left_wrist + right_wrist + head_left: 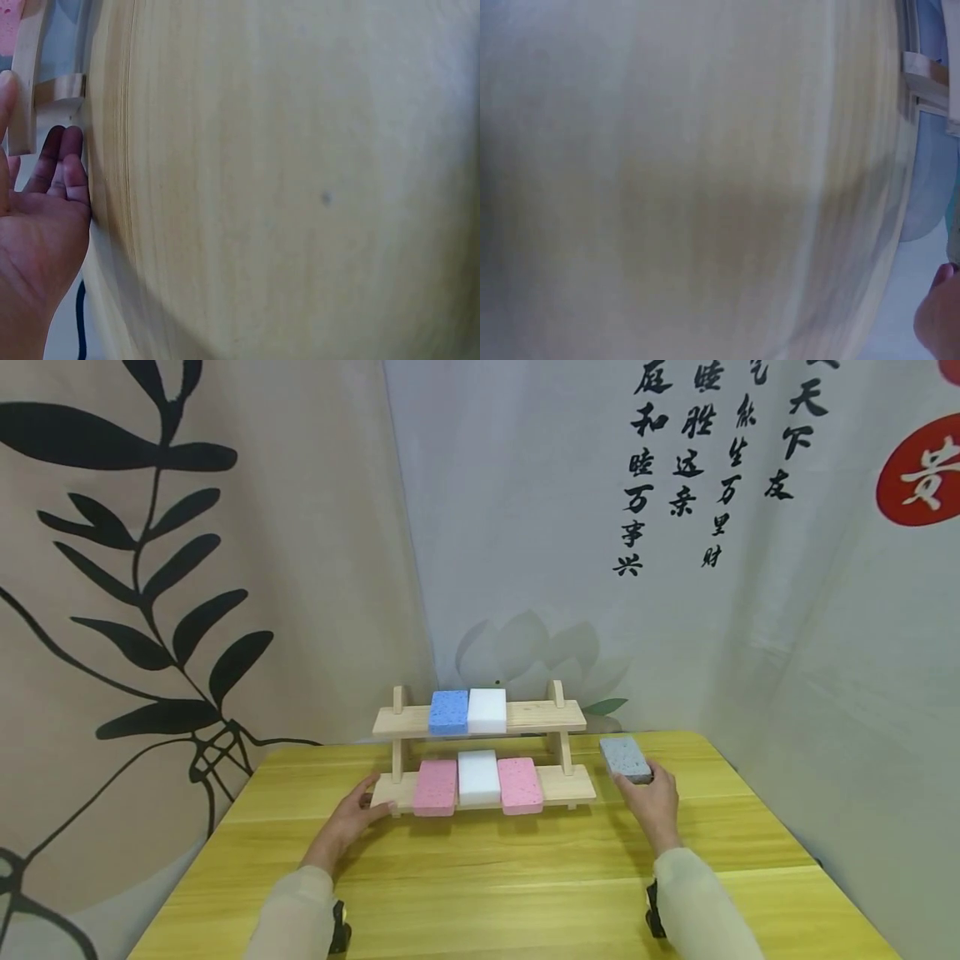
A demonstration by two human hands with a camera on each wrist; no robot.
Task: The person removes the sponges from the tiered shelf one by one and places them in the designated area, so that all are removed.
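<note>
At the right, my right hand (657,803) grips a grey sponge (624,757) by its near end, above the table and apart from the shelf. My left hand (347,821) holds the left end of a two-tier wooden shelf (568,784), thumb in front and fingers behind. On the upper tier a blue sponge (448,712) stands beside a white sponge (487,711). Below, another white sponge (478,777) sits between two pink sponges, the left one (436,787) and the right one (521,785). Only part of the right hand (941,319) shows in the right wrist view.
The shelf stands near the back of a wood-grain table (495,877). Behind it hangs a pale cloth (517,568) with printed plants and writing. The table's right edge runs close to the hanging cloth on that side.
</note>
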